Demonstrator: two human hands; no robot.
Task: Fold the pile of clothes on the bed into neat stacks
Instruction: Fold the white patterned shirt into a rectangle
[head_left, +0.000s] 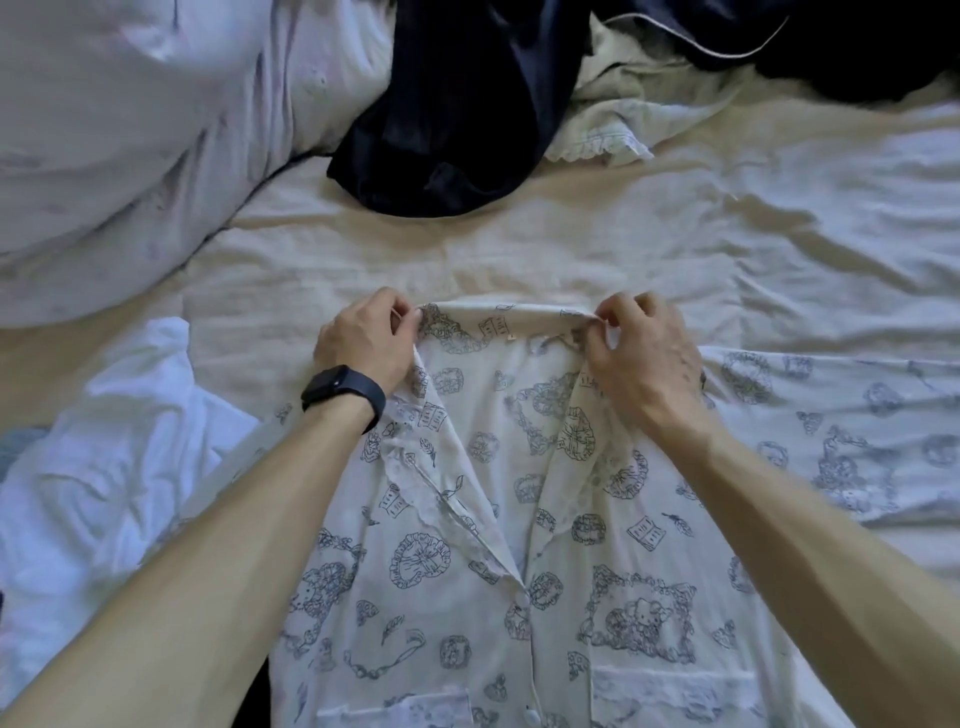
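Where the pajama shirt (467, 597) lies: spread front-up on the bed (519, 249), right beneath the person's forearms, with the collar at the far end.
Shirt: pale cloth with dark blue line drawings, closed at the lower buttons, lapels open above, and a lace-edged pocket (670, 691) near the bottom edge.
Collar (519, 312): stretched straight between the two hands.
Left hand (363, 343): fingers curled, thumb and fingertips pinching the collar's left end; a black watch (343, 397) sits on that wrist.
Right hand (644, 358): fingers curled, pinching the collar's right end.
Sleeve (831, 415): stretched out flat to the right, away from the shirt's body.
Dark garment (452, 119): a crumpled navy heap beyond the collar, well apart from the hands.
Cream garment (623, 119): rumpled, with a frilly trim, touching the dark heap on its right side.
Piped garment (779, 31): dark with a thin white edge, at the far right corner.
Duvet (104, 156): bunched up at the far left.
White cloth (104, 467): wrinkled, lying just left of the left forearm.
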